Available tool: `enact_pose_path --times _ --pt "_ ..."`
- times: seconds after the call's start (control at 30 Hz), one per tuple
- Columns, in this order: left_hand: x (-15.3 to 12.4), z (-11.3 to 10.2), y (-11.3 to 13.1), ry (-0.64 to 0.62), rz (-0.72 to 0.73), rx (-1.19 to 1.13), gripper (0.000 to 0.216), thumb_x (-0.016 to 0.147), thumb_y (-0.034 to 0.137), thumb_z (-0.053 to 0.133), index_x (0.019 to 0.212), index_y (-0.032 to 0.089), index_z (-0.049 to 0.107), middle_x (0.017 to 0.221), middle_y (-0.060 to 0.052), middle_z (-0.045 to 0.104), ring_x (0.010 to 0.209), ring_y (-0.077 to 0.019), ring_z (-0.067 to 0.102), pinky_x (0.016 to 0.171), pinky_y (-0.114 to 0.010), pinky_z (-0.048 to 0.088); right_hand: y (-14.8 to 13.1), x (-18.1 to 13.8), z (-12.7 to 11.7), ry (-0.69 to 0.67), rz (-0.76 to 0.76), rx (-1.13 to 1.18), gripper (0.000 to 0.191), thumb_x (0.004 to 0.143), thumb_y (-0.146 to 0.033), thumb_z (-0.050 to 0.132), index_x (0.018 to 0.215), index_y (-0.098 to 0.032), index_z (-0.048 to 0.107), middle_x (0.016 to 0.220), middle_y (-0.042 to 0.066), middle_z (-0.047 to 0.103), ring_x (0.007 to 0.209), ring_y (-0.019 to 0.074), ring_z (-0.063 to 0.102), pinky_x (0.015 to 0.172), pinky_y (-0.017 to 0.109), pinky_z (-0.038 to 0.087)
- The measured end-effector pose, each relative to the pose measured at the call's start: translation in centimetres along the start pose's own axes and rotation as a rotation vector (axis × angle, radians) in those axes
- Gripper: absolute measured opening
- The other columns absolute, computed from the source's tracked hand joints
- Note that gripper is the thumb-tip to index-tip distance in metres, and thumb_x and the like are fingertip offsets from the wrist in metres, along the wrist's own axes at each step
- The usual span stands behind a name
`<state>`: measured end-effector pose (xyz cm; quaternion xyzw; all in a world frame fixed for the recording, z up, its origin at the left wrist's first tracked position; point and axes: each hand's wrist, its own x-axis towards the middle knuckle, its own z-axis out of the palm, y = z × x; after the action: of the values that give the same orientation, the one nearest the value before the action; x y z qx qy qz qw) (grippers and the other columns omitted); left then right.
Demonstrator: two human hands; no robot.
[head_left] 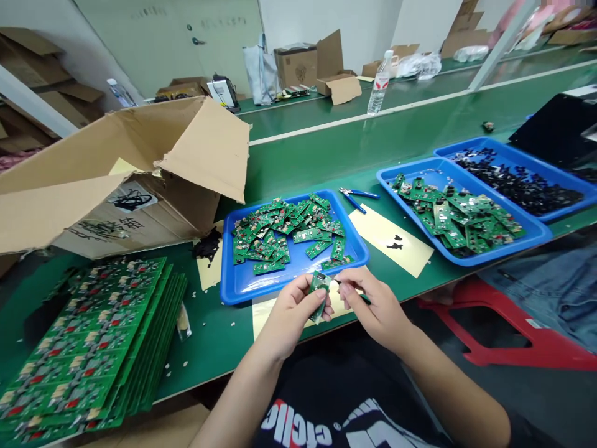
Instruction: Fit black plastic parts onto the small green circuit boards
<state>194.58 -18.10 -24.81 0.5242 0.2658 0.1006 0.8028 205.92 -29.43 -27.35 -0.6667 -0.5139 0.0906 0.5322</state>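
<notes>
Just in front of the near tray, my left hand [295, 306] grips a small green circuit board [319, 287] between thumb and fingers, tilted upright. Beside the board's right edge, my right hand [368, 305] is closed in a pinch; what its fingertips hold is too small to make out. A blue tray [249, 289] behind my hands holds many loose circuit boards [280, 230]. To the right, yellow paper [389, 230] bears a few small black pieces [395, 242], with blue-handled cutters [358, 198] lying at its far end.
Stacked board panels [88, 336] stand at left, before an open cardboard box [153, 211]. Black pieces [208, 244] lie beside the near tray. Two more blue trays stand right, one with circuit boards [459, 214], another with black parts [522, 180]. A water bottle [380, 84] stands behind.
</notes>
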Motion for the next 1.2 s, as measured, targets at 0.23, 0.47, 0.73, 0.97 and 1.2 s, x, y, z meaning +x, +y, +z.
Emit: enact_pose_path --times 0.23,0.47,0.73,0.97,1.2 --pt "0.4 0.4 -0.8 0.155 0.108 0.169 0.014 0.069 0.027 0.066 0.070 0.015 0.059 0.056 0.004 0.050 0.052 -0.0068 0.045 0.052 -0.018 0.037 0.1 -0.3 0.5 0.023 -0.038 -0.030 0.013 0.088 -0.016 0.043 0.095 -0.019 0.053 0.075 0.002 0.061 0.064 0.0116 0.059 0.059 0.022 0.048" --pt "1.0 0.5 -1.5 0.127 0.041 0.014 0.019 0.066 0.031 0.068 0.066 0.014 0.059 0.055 0.004 0.051 0.050 -0.0068 0.045 0.048 -0.019 0.036 0.9 -0.5 1.4 0.079 -0.073 -0.076 0.015 0.088 -0.014 0.043 0.096 -0.019 0.055 0.079 0.004 0.064 0.069 0.0127 0.061 0.062 0.023 0.050" --pt "0.9 0.6 -1.7 0.184 0.122 0.105 0.016 0.067 0.027 0.065 0.063 0.015 0.056 0.053 0.005 0.050 0.049 -0.0071 0.045 0.049 -0.019 0.036 0.8 -0.7 1.4 -0.036 0.121 0.148 0.012 0.089 -0.023 0.044 0.096 -0.019 0.051 0.078 0.002 0.062 0.058 0.0107 0.059 0.056 0.024 0.050" --pt "0.2 0.5 -1.5 0.190 0.167 0.179 0.016 0.072 0.029 0.062 0.066 0.016 0.055 0.051 0.005 0.049 0.049 -0.0079 0.044 0.051 -0.020 0.036 1.1 -0.4 0.4 -0.062 0.304 0.329 0.022 0.083 -0.029 0.054 0.100 -0.016 0.059 0.062 -0.001 0.059 0.054 0.0122 0.059 0.055 0.026 0.052" --pt "-0.4 0.2 -0.7 0.148 0.134 0.224 0.018 0.075 0.032 0.060 0.068 0.016 0.055 0.056 0.005 0.048 0.052 -0.0076 0.044 0.053 -0.019 0.037 0.9 -0.2 -0.8 -0.134 0.272 0.153 0.015 0.080 -0.027 0.055 0.072 -0.016 0.063 0.069 0.002 0.065 0.050 0.0103 0.055 0.048 0.022 0.047"
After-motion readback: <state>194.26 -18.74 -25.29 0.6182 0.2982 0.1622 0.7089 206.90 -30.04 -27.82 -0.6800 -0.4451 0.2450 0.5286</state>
